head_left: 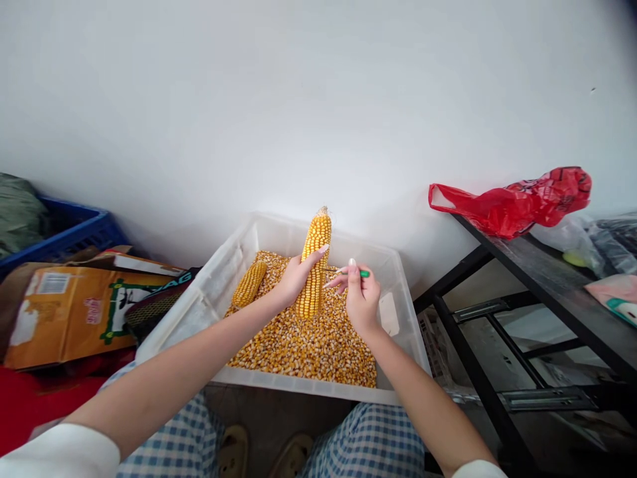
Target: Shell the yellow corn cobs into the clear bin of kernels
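Observation:
My left hand [300, 273] is closed round a dried corn cob [312, 292], which stands nearly upright with its pale tip at the top. My right hand [362, 297] pinches a thin tool with a green handle [365, 273]. The tool's shaft points left towards the cob; whether it touches the kernels I cannot tell. Both hands are over a translucent plastic bin [411, 318] holding a thick layer of loose corn kernels [308, 358]. Another corn cob [249, 284] lies on the kernels at the left side of the bin.
To the left are an orange cardboard box [77, 299], a dark mesh bag [154, 305] and a blue crate [89, 229]. A black metal-framed rack [527, 279] stands at the right, with a red plastic bag [527, 202] on top. A white wall [318, 106] rises behind the bin.

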Demonstrator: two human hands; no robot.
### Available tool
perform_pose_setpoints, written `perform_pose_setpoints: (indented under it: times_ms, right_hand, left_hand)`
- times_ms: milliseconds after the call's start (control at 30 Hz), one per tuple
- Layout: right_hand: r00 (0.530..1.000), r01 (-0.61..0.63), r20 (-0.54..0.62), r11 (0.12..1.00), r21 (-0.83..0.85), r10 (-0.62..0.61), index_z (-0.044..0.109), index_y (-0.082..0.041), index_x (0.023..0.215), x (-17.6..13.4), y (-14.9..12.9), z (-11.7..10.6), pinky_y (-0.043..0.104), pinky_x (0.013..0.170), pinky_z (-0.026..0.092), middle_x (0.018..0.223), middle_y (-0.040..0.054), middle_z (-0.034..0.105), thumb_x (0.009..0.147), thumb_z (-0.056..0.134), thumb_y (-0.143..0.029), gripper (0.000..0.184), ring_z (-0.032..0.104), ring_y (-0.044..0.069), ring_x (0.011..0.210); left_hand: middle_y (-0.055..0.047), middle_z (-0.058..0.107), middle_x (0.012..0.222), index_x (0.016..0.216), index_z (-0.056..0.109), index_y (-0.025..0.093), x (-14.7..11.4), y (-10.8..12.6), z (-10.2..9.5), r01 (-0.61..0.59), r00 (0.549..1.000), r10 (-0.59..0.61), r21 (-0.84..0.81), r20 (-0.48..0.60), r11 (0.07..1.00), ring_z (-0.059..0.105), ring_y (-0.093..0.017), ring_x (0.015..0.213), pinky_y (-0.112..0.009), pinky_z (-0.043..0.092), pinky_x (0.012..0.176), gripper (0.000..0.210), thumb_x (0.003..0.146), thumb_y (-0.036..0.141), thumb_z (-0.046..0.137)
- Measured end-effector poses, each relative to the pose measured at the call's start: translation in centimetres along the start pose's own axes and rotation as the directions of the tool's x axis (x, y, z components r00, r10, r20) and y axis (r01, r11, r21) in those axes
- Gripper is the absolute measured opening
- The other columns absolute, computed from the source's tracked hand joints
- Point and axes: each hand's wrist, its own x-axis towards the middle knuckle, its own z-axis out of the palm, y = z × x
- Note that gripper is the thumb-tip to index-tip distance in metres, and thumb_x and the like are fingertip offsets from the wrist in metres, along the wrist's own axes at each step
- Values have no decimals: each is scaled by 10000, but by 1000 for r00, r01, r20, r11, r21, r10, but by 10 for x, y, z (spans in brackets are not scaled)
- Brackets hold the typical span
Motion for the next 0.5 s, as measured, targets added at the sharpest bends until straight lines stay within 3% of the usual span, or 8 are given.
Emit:
perform_pose_setpoints:
  times_ms: [500]
  right_hand:
    - [1000, 5, -11, 1000, 11, -5, 515, -145, 825, 0, 2, 0, 206, 457, 460, 574, 12, 624, 869, 432, -375, 248, 605, 116, 503]
  left_hand:
    - [-59, 611, 706, 768, 575, 130, 1, -4, -1, -35, 999, 35, 32, 0, 999, 557, -187, 614, -274, 390, 555, 470, 640, 581, 599]
